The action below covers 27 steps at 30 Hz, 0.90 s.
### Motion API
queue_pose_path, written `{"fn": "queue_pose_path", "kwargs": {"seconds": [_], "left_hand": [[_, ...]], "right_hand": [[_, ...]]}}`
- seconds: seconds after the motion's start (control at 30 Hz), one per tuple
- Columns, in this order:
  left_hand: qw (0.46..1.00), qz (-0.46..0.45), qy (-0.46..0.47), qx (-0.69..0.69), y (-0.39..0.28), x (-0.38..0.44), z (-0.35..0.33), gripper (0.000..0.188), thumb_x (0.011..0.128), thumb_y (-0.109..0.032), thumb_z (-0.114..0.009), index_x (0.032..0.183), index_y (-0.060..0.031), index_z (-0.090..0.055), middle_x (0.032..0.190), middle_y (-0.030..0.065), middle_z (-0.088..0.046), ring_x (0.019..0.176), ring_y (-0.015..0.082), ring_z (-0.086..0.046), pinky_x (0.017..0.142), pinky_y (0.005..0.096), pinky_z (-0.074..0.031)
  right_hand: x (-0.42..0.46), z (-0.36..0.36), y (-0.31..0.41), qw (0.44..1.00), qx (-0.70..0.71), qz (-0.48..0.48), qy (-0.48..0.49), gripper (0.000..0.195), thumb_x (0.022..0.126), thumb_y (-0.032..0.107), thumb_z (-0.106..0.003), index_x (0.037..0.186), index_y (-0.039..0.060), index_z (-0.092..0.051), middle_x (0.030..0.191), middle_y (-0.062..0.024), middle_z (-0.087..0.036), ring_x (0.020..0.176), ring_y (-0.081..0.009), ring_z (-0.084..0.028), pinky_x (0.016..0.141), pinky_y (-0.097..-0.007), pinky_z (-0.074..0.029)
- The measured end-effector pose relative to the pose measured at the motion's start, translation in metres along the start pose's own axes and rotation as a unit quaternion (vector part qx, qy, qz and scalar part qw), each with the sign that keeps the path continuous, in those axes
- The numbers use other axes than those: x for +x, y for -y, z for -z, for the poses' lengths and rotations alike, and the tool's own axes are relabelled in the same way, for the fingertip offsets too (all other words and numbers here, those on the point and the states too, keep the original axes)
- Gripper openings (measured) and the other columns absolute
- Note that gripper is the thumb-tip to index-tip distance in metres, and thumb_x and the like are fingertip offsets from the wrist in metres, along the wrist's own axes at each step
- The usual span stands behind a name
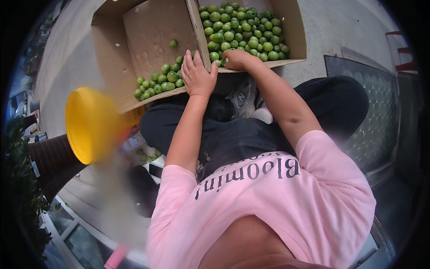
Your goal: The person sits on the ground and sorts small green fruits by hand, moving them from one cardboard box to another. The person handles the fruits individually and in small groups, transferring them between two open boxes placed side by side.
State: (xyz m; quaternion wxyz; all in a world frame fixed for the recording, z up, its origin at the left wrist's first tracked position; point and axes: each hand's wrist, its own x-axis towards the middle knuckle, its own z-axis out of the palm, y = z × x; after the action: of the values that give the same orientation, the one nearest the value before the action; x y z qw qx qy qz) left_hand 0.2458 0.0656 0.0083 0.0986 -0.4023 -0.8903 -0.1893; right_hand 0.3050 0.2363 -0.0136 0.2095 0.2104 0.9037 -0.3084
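A cardboard box (112, 67), split by an upright cardboard divider (199, 30), lies in front of me. Its right part holds many round green fruits (235, 25), like small unripe tomatoes. Fewer such fruits (162, 79) are gathered along the near edge of the left part, and a single one (173, 43) lies farther back. My left hand (199, 75) is laid with spread fingers over the near end of the divider, beside the left fruits. In the near left corner of the right part, my right hand (237, 60) has its fingers curled round a green fruit (224, 62).
A yellow round container (79, 124) and a dark ribbed pot (55, 161) stand to the left. More green fruits (147, 157) lie low beside my left knee. At the right is a dark-framed panel (373, 111). My crossed legs are close to the box's near edge.
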Motion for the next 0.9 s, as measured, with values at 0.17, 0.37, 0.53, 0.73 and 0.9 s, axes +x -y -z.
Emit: {"fn": "queue_pose_path", "kwargs": {"seconds": [0.17, 0.37, 0.53, 0.73, 0.9], "left_hand": [[1.0, -0.01, -0.01, 0.001, 0.001, 0.005, -0.004, 0.066, 0.082, -0.042, -0.061, 0.133, -0.0048, -0.043, 0.14, 0.0185, -0.039, 0.13, 0.0341, -0.036, 0.108, 0.0472, -0.027], [1.0, -0.019, -0.023, -0.003, 0.001, 0.004, -0.004, 0.065, 0.08, -0.04, -0.061, 0.132, -0.0034, -0.044, 0.137, 0.0185, -0.042, 0.127, 0.0332, -0.039, 0.107, 0.046, -0.029], [1.0, -0.012, -0.014, 0.0, -0.001, 0.005, -0.003, 0.067, 0.08, -0.041, -0.062, 0.132, -0.0039, -0.043, 0.138, 0.0175, -0.041, 0.129, 0.0323, -0.038, 0.108, 0.0462, -0.027], [0.997, -0.044, -0.046, 0.042, 0.002, 0.005, -0.004, 0.074, 0.08, -0.047, -0.063, 0.137, -0.0062, -0.038, 0.141, 0.0162, -0.038, 0.133, 0.0312, -0.033, 0.111, 0.0501, -0.018], [0.987, -0.141, -0.074, -0.007, -0.011, 0.008, 0.019, 0.068, 0.084, -0.042, -0.063, 0.138, -0.0094, -0.037, 0.138, 0.0105, -0.043, 0.131, 0.0262, -0.037, 0.112, 0.0556, -0.01]], "right_hand": [[0.019, -0.009, 0.004, 0.997, -0.063, -0.027, 0.022, 0.039, 0.083, 0.017, -0.055, 0.121, 0.0059, -0.058, 0.119, -0.0161, -0.062, 0.111, -0.033, -0.059, 0.091, -0.0419, -0.048], [0.02, -0.011, 0.003, 0.997, -0.052, -0.038, 0.034, 0.04, 0.084, 0.017, -0.055, 0.122, 0.0069, -0.056, 0.12, -0.0155, -0.062, 0.112, -0.0323, -0.059, 0.091, -0.0412, -0.048], [0.008, -0.001, -0.002, 0.999, -0.029, -0.021, -0.025, 0.045, 0.08, 0.021, -0.061, 0.122, 0.0062, -0.054, 0.113, -0.0145, -0.064, 0.105, -0.0317, -0.061, 0.087, -0.0411, -0.049], [-0.019, 0.036, 0.002, 0.922, 0.384, 0.048, 0.009, 0.058, 0.081, 0.038, -0.071, 0.124, 0.0046, -0.052, 0.079, -0.0056, -0.063, 0.069, -0.0118, -0.058, 0.061, -0.0245, -0.046], [-0.049, 0.064, 0.023, 0.938, 0.316, 0.139, 0.035, 0.057, 0.084, 0.046, -0.066, 0.117, 0.0004, -0.057, 0.07, 0.0019, -0.056, 0.063, -0.0068, -0.052, 0.056, -0.0212, -0.042]]}}
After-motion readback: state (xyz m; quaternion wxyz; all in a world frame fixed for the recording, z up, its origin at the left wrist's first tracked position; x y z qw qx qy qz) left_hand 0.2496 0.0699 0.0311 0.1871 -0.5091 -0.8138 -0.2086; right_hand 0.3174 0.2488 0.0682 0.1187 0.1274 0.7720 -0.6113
